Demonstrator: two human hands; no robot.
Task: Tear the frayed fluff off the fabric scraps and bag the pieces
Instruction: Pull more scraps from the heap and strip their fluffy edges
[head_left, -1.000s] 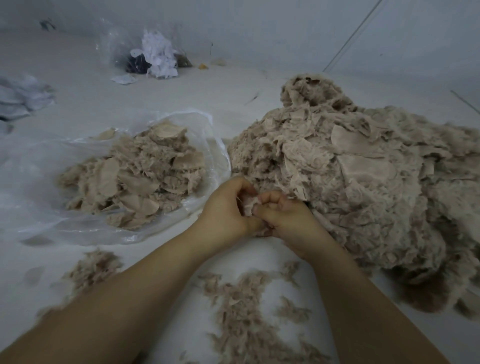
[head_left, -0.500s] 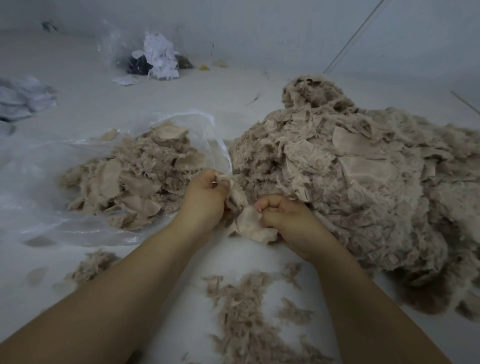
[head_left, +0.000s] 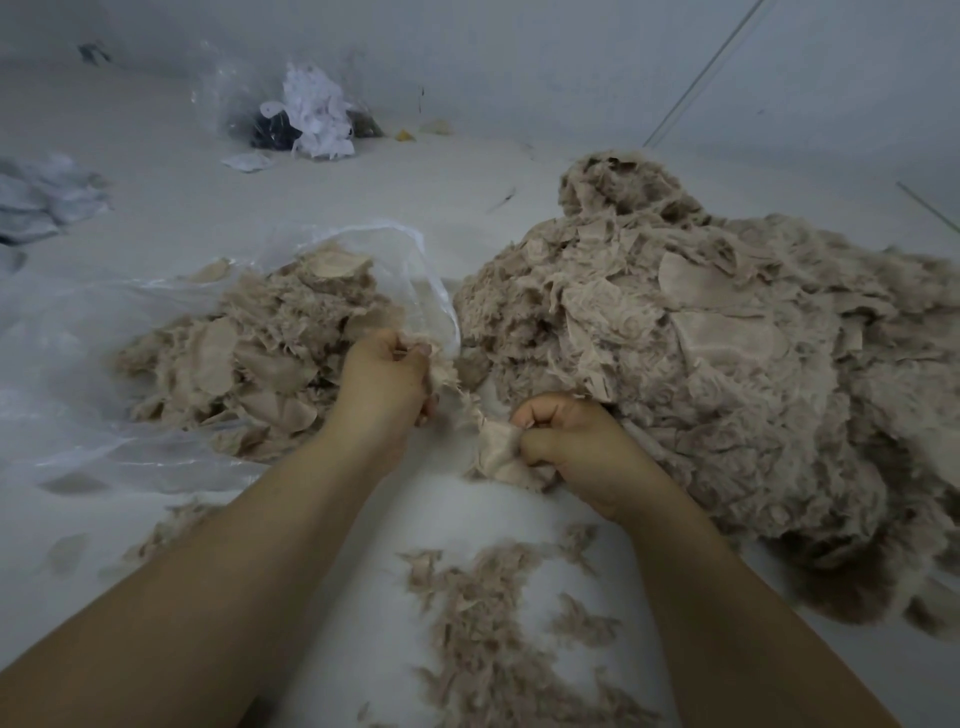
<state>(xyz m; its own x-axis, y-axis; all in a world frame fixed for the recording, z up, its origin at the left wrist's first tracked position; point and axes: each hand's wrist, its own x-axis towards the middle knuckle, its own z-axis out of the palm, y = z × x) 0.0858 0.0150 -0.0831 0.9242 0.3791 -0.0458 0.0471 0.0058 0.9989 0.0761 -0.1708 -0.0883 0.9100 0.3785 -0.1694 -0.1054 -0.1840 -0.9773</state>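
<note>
The left hand (head_left: 384, 384) pinched frayed fluff (head_left: 452, 379); the right hand (head_left: 571, 441) gripped the soft, light fabric scrap (head_left: 498, 457) beside it

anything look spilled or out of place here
Torn fluff lies strewn on the white surface between the forearms, outside the clear bag, likely tearing waste. A smaller tuft sits below the bag. Nothing else stands out.

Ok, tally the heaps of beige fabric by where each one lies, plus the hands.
Bagged heap in clear bag: 1
Big loose heap: 1
Torn fluff patch in front: 1
Scrap in right hand: 1
Hands, with left hand: 2
Total: 6
</note>
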